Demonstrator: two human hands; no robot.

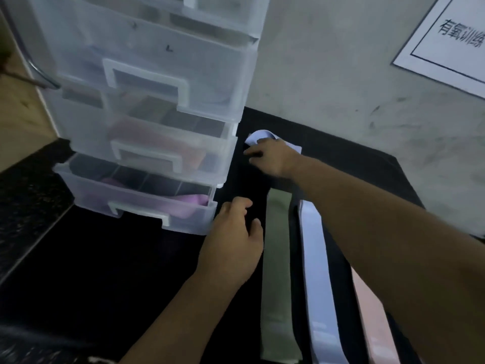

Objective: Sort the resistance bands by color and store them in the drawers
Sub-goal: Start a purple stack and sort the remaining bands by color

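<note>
My right hand (273, 158) reached out over the black mat (105, 271), near the right side of the clear plastic drawer unit (147, 82). Its fingers were bent over the folded end of a pale lilac piece (262, 136) lying by the wall, but I could not tell whether they really gripped it or only pressed on it. My left hand (233, 240) lay nearer to me, just beside the front corner of the bottom drawer (136, 208). Its fingers were loosely curled and held nothing. That drawer stood pulled out further than the ones above, and a purplish-pink band (189, 200) showed inside it. Three bands lay flat on the mat side by side, running toward me: a green band (278, 271) just right of my left hand, then a long lilac band (317, 271), then a pink band (372, 324) at the outside. My right forearm crossed over their far ends, so I could not tell whether the lilac piece was part of the long lilac band. A white wall sign (451, 40) with dark characters hung at upper right.
</note>
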